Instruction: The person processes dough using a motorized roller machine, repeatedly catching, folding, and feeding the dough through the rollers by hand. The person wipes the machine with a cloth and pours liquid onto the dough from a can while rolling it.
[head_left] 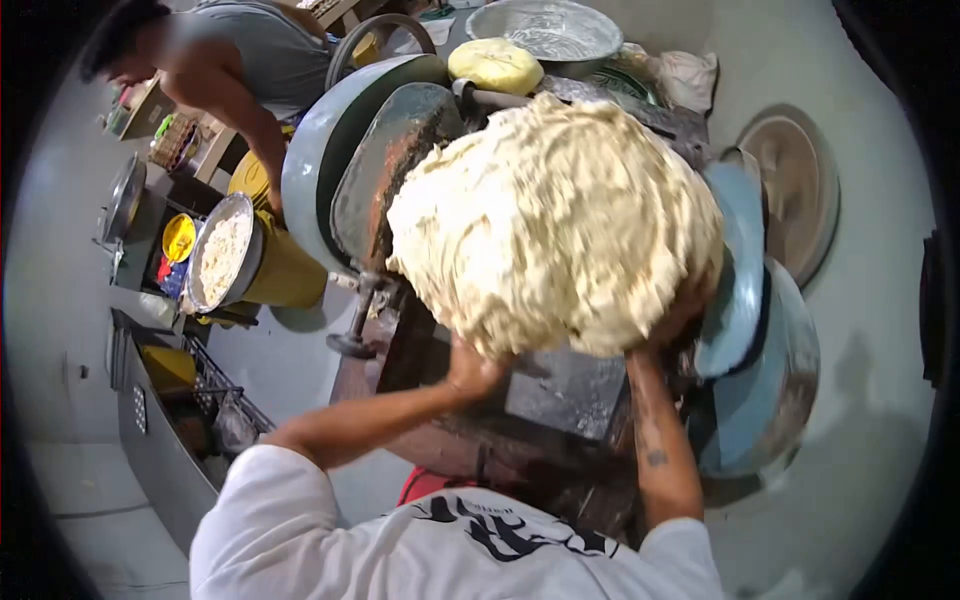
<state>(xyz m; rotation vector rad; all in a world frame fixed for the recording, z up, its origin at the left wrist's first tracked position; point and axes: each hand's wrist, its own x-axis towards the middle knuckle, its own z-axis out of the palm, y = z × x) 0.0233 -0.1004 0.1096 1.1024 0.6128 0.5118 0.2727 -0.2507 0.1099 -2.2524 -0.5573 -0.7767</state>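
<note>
A very large mass of pale, rough-surfaced dough (560, 225) fills the middle of the view, raised over a dough-rolling machine (565, 395). My left hand (476, 368) supports it from below at the near left edge, fingers hidden beneath the dough. At the near right side my right hand (685, 310) bears the other end, its fingers mostly covered too. Both arms reach forward. Behind the big mass, a smaller yellowish lump of dough (495, 65) rests at the back of the machine.
Blue wheel guards (312, 165) flank the machine, with a crank handle (352, 340) at left. A wide metal basin (545, 30) stands behind. On the left, a person (250, 60) bends beside a yellow bucket (290, 265) and a pan of pale crumbly stuff (222, 255).
</note>
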